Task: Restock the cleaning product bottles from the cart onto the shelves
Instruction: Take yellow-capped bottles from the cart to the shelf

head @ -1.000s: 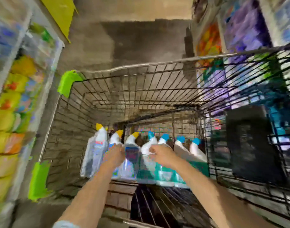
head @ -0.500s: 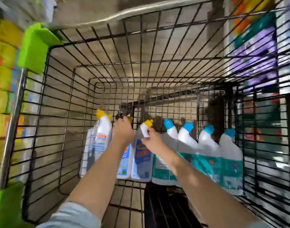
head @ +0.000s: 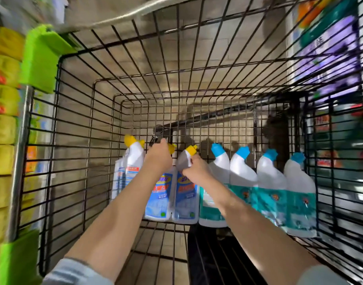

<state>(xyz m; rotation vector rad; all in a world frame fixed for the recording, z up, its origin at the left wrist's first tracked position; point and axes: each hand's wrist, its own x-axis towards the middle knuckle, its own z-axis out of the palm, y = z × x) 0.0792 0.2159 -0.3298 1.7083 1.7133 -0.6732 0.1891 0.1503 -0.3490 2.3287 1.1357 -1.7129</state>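
Nearest, two bare forearms [head: 119, 219] with grey cuffs [head: 73, 272] are stretched down into a black wire cart [head: 77, 153], whose thin rods form a square grid. Further in, the left hand [head: 159, 159] is wrapped round the neck of a yellow-capped bottle [head: 160, 198], the cap barely showing past the knuckles. Just beside it, the right hand [head: 197, 171] is closed on the bent neck of a second yellow-capped bottle [head: 185, 198]. Both bottles are smooth white plastic with glossy blue labels and are set in a row at the cart's far end. A third yellow-capped bottle [head: 133, 161] is placed to their left, and four blue-capped bottles [head: 243, 171] with teal labels are lined up to the right. Bright green plastic guards [head: 40, 58] are fitted on the cart's left rim. Beyond the wire, blurred yellow packs [head: 3, 124] are stacked at the left.
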